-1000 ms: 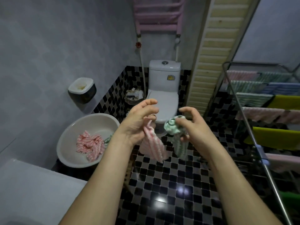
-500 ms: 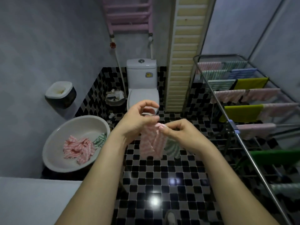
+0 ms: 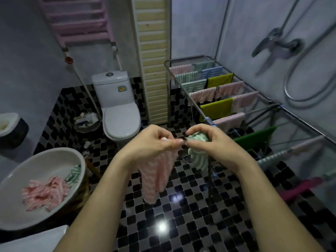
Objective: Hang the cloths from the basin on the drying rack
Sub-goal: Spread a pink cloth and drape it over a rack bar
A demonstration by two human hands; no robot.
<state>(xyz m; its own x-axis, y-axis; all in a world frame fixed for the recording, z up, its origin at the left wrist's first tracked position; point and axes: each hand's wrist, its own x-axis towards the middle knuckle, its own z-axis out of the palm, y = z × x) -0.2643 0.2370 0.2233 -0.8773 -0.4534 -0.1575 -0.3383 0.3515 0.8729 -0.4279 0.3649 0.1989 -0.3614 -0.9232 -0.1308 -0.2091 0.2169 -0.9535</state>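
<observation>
- In the tiled bathroom, seen from the head camera, a white toilet (image 3: 121, 117) stands against the far wall. A full waste bin (image 3: 87, 122) sits just to its left, and a pale slatted panel (image 3: 154, 60) rises to its right.
- The drying rack (image 3: 309, 125) fills the right side under the shower fitting (image 3: 274, 44). Its far rods are hung with pink, green, blue and yellow cloths (image 3: 216, 108) side by side, and a dark green cloth (image 3: 254, 139) hangs nearer. The nearest rods are too blurred to tell what is on them.
- The basin (image 3: 54, 151) sits low on the left with its rim tilted. A heap of pink striped cloths (image 3: 45, 193) lies inside, with one green striped piece (image 3: 73, 174) against the right wall.
- The left hand (image 3: 151, 142) pinches the top edge of a pink cloth (image 3: 156, 171) between thumb and fingers, and the cloth hangs straight down below the wrist.
- The right hand (image 3: 214, 140) is curled round a bunched green cloth (image 3: 199, 157), part of which spills below the palm. Its fingertips meet those of the left hand at the pink cloth's upper corner.
- Both held cloths are in mid-air at the centre, well apart from the basin and just left of the rack's near rail.
- The checkered floor (image 3: 190, 215) lies open beneath the arms, and a white surface (image 3: 36, 240) edges the lower left corner.
</observation>
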